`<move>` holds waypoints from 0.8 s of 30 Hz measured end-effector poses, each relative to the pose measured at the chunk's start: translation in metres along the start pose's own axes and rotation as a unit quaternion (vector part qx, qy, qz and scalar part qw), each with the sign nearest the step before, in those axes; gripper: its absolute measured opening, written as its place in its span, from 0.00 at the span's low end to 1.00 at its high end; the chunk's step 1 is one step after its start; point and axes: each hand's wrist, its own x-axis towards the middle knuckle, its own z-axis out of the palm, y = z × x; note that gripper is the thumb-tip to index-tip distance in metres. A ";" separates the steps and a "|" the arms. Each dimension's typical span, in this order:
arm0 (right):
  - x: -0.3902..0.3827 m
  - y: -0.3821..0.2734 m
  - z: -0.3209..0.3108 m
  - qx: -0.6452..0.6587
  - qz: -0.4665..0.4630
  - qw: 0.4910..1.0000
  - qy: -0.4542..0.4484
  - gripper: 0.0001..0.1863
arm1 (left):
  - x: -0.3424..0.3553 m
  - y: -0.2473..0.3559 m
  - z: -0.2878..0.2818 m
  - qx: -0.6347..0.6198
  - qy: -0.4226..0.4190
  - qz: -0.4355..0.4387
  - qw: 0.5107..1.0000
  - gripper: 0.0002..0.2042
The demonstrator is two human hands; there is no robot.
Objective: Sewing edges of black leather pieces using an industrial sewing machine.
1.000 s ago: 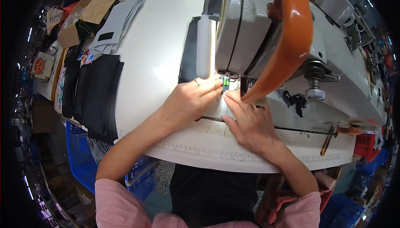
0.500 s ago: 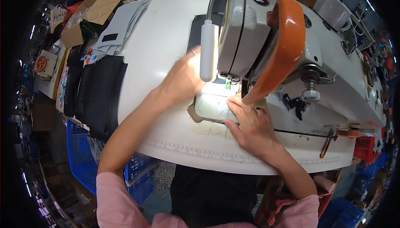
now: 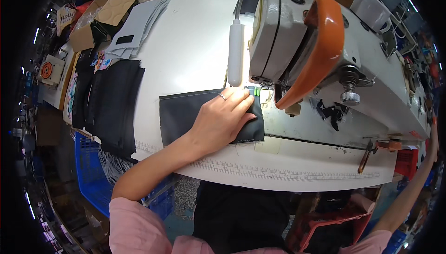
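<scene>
My left hand lies on a dark rectangular fabric piece with stitched edges. Its fingertips press close to the sewing machine's needle area, and the thumb is spread away from them. A ring shows on one finger. Small green parts sit at the fabric's upper right corner, beside the fingertips. Far to the right, my right hand reaches along the end of the machine; it is small and dim at the rim, so its fingers cannot be made out. The machine's orange guard hides part of the needle area.
A white lamp hangs above my left fingertips. Black fabric pieces and grey sheets are stacked at the left. Small snips lie at the right, near the ruler strip. A blue crate stands below the table's left edge.
The dark fabric has come forward over the sewing spot, where a pale flat piece showed before. My left hand has settled onto it. My right hand has left the sewing spot for the far right.
</scene>
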 end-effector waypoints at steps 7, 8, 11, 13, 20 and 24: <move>-0.102 0.069 0.046 0.457 0.188 0.868 -0.051 0.28 | 0.007 -0.018 -0.014 -0.038 -0.066 0.049 0.996 0.15; -0.121 0.064 0.051 0.437 0.169 0.883 -0.037 0.28 | 0.007 -0.021 -0.013 -0.043 -0.070 0.060 0.995 0.14; -0.123 0.058 0.046 0.437 0.147 0.887 -0.021 0.28 | 0.007 -0.026 -0.011 -0.058 -0.074 0.072 0.993 0.14; -0.108 0.063 0.039 0.435 0.130 0.890 -0.046 0.28 | 0.008 -0.029 -0.010 -0.074 -0.074 0.073 0.992 0.14; -0.130 0.065 0.045 0.435 0.163 0.885 0.004 0.26 | 0.007 -0.029 -0.009 -0.070 -0.062 0.083 0.992 0.13; -0.109 0.060 0.041 0.476 0.123 0.871 0.008 0.24 | 0.007 -0.026 -0.007 -0.059 -0.056 0.072 0.994 0.13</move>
